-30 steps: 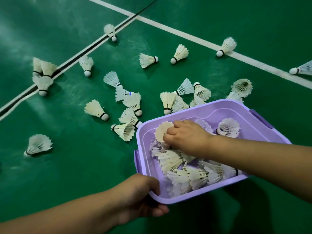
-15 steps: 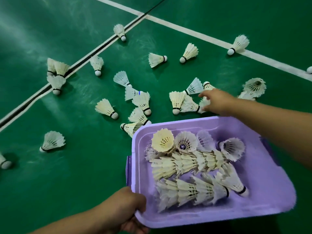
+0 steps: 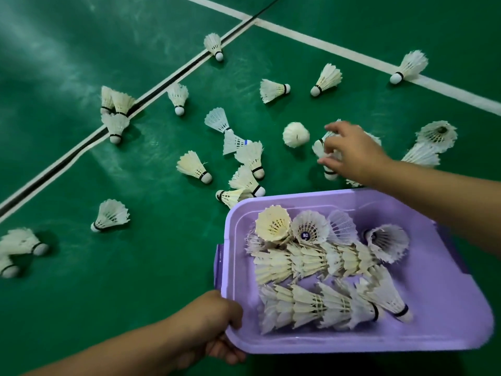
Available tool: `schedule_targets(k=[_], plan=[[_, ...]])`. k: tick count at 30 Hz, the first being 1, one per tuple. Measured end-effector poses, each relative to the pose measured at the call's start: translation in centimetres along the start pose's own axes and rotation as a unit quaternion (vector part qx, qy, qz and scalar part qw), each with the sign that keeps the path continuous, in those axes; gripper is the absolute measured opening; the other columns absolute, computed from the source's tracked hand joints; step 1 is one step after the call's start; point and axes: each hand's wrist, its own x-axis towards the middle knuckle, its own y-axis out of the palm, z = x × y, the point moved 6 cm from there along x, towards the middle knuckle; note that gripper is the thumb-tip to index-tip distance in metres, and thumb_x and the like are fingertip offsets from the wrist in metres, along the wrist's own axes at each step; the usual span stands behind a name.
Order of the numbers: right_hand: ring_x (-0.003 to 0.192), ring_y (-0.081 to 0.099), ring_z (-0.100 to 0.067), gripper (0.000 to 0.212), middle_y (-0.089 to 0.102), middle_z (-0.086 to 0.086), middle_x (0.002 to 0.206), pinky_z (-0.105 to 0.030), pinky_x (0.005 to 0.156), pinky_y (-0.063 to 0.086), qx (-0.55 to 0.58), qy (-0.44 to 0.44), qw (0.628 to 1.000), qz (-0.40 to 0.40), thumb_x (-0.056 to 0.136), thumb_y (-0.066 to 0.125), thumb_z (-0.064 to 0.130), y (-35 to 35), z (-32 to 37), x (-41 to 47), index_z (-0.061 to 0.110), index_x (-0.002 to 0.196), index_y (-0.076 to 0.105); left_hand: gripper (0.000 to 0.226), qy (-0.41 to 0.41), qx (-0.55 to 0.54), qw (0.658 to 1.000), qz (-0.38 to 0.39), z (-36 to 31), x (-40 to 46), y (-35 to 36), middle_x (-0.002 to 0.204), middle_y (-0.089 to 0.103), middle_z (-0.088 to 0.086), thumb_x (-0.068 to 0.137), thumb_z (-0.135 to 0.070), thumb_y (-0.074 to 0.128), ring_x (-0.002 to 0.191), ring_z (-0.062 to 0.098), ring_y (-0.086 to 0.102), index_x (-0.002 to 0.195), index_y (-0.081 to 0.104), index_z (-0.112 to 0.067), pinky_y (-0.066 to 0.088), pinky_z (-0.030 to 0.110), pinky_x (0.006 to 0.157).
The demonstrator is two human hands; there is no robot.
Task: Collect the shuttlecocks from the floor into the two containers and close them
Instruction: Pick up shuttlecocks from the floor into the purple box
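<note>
I see a lilac plastic container tilted low over the green court floor, with my left hand gripping its near-left corner. Several white shuttlecocks lie inside it, some nested in rows, some standing cork-down. My right hand reaches past the container's far rim, fingers spread over a small cluster of shuttlecocks on the floor and touching them. One shuttlecock sits just left of those fingers. No lid or second container is in view.
Several more shuttlecocks are scattered over the floor: a group by the container's far-left corner, three on the dark seam, two at the left edge, one on the white line.
My right hand left the container, reached beyond its far rim and now spreads over the floor cluster. A nearby shuttlecock has turned over. The container has moved toward me.
</note>
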Motion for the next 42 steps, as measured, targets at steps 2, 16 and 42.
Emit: schedule_targets(k=[2, 16, 42], plan=[[0.101, 0.056, -0.036, 0.024, 0.061, -0.018, 0.113, -0.041, 0.086, 0.046, 0.074, -0.050, 0.989, -0.120, 0.080, 0.070, 0.024, -3.8, 2.1, -2.5, 0.003, 0.077, 0.061, 0.018, -0.004, -0.002, 1.000, 0.002, 0.3, 0.2, -0.3, 0.049, 0.061, 0.018, 0.081, 0.010, 0.039, 0.035, 0.022, 0.057, 0.085, 0.057, 0.011, 0.048, 0.021, 0.035], [0.059, 0.059, -0.011, 0.007, 0.054, 0.008, 0.059, -0.055, 0.105, 0.027, -0.158, -0.266, 0.949, 0.062, 0.084, 0.060, 0.025, 4.9, 7.1, -10.8, 0.021, 0.081, 0.056, 0.017, 0.002, -0.006, 1.000, -0.007, -0.1, 1.1, 0.2, 0.045, 0.054, 0.019, 0.078, 0.013, 0.040, 0.032, 0.025, 0.052, 0.075, 0.057, 0.012, 0.042, 0.019, 0.032], [0.078, 0.051, -0.025, 0.047, 0.057, -0.010, 0.088, -0.033, 0.068, 0.040, 0.065, 0.234, 0.968, -0.065, 0.076, 0.073, 0.040, -4.8, -9.2, -3.9, 0.009, 0.101, 0.047, 0.036, -0.005, 0.033, 0.999, -0.013, 0.0, 2.2, 0.6, 0.055, 0.061, 0.025, 0.055, -0.004, 0.048, 0.039, 0.027, 0.058, 0.083, 0.060, 0.015, 0.048, 0.022, 0.037]])
